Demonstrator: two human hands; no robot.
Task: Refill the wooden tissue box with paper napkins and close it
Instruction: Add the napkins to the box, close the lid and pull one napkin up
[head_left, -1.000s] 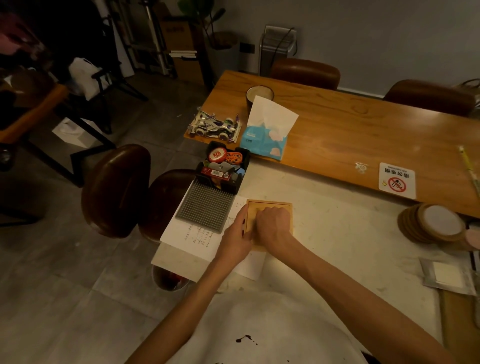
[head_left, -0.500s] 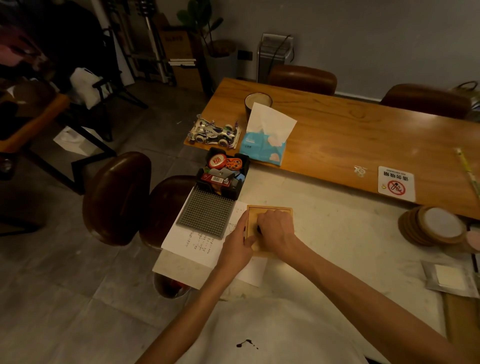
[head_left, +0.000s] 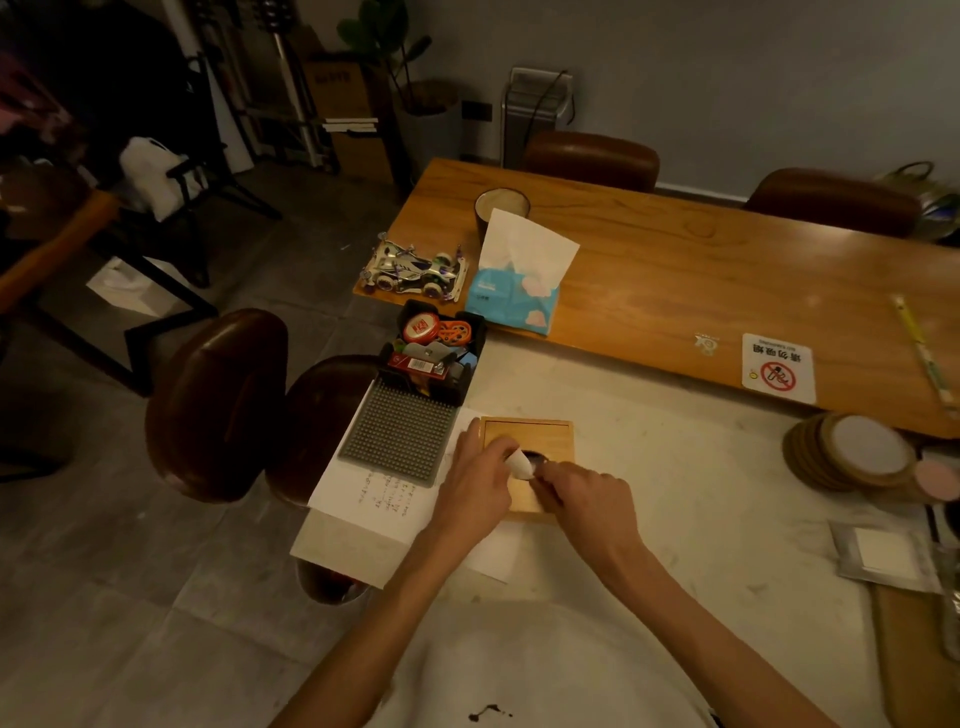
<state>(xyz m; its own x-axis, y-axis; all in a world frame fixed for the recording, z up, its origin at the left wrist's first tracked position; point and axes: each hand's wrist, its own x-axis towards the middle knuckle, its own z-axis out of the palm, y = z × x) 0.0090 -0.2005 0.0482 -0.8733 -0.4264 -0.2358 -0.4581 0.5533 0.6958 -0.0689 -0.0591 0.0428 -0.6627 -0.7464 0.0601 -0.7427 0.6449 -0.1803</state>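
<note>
The square wooden tissue box (head_left: 540, 436) sits on the pale table in front of me, its lid on, with a dark round hole in the middle. A white napkin tip (head_left: 521, 466) pokes up out of that hole. My left hand (head_left: 475, 486) rests against the box's left side, its thumb and fingers pinching the napkin tip. My right hand (head_left: 589, 501) lies over the box's near right corner, fingers curled by the hole. A blue soft pack of tissues (head_left: 514, 293) with one sheet standing up lies farther back on the wooden table.
A grey studded mat (head_left: 400, 436) on white paper lies left of the box, with a black tray of small items (head_left: 431, 348) behind it and a toy car (head_left: 413, 267) beyond. Round coasters (head_left: 852, 452) stack at the right. Brown chairs (head_left: 218, 405) stand to the left.
My right hand has slid back off the lid toward me, uncovering the hole. A white napkin tip now shows at the hole, pinched by my left hand.
</note>
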